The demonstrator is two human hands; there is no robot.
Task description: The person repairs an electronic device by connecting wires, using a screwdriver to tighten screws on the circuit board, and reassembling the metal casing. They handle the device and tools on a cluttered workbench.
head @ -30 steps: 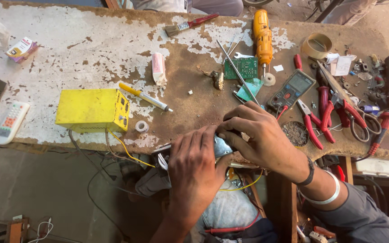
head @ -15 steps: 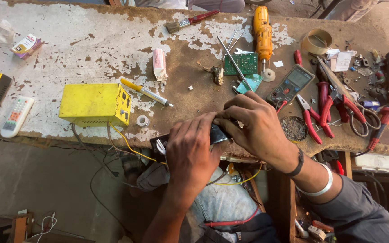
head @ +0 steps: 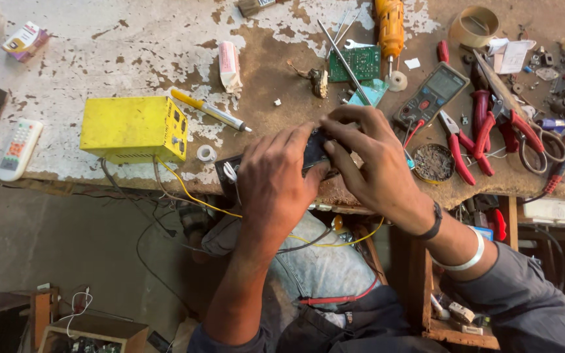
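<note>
Both of my hands close around a small black device [head: 313, 151] at the front edge of the worn workbench [head: 99, 52]. My left hand [head: 276, 183] covers its left side, fingers curled over the top. My right hand [head: 371, 163] grips the right side, thumb and fingers pressed on the black casing. Most of the device is hidden by my fingers. Yellow, red and dark wires [head: 197, 199] trail from under my hands down over the bench edge.
A yellow box [head: 132, 129] and a marker pen [head: 210, 110] lie to the left. A multimeter [head: 431, 95], red-handled pliers [head: 485, 124], a green circuit board [head: 361, 62] and an orange tool [head: 389, 26] lie right and behind. A white remote [head: 19, 149] rests far left.
My hands and the black device have moved up from below the bench edge onto the bench surface. The view has shifted closer to the table.
</note>
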